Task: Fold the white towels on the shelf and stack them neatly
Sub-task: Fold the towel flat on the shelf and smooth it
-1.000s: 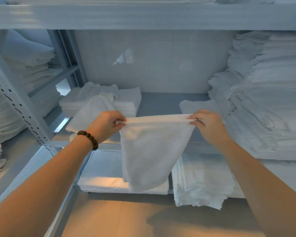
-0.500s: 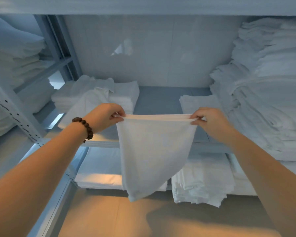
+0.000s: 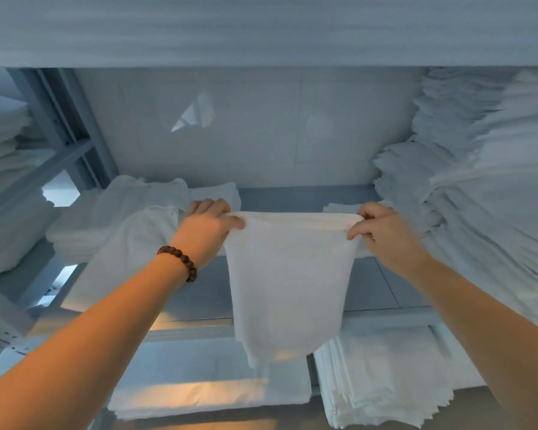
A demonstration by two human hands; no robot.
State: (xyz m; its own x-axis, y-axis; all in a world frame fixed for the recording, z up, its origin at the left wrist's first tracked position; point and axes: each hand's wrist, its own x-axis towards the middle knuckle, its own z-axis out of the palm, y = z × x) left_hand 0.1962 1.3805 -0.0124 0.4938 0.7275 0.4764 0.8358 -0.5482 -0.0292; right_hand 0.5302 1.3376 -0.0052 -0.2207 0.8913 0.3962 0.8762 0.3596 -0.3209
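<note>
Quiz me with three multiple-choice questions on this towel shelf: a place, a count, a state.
1. Where does the tallest towel pile stand? A. right end of the shelf B. on the floor C. left end
2. How many hands grip the hanging towel? A. none B. one C. two
3. That towel is: A. spread flat B. hanging from its top edge C. rolled up
Answers: 1 A, it rises beyond the right hand; 2 C, left hand and right hand each pinch a top corner; 3 B, its lower part dangles free.

A linen storeroom is indicated: grey metal shelving (image 3: pixel 75 144) is loaded with stacked white towels (image 3: pixel 479 187).
</note>
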